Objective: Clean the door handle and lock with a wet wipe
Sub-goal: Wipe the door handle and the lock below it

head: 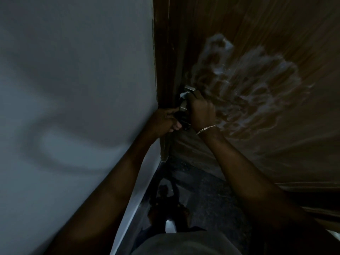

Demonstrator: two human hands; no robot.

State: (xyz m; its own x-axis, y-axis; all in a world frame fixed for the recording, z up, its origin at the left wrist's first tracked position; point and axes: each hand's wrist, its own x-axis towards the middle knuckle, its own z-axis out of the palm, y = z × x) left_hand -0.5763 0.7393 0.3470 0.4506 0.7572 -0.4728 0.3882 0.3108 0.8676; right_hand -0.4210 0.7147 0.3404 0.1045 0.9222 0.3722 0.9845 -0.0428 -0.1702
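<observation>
A dark brown wooden door (257, 43) stands beside a pale wall. Its silver metal handle (189, 89) sits at the door's left edge, with a darker lock part (184, 124) below it. My right hand (201, 111), with a thin chain on the wrist, is curled around the handle and holds a white wet wipe (184, 94) against the metal; only a small bit of the wipe shows. My left hand (165, 121) grips the door's edge by the lock, fingers curled round it. Much of the handle is hidden by my hands.
Whitish wet smears (244, 83) spread over the door to the right of the handle. The grey-white wall (73, 89) fills the left side. A dark glossy floor (198, 196) lies below, with reflections in it. The light is dim.
</observation>
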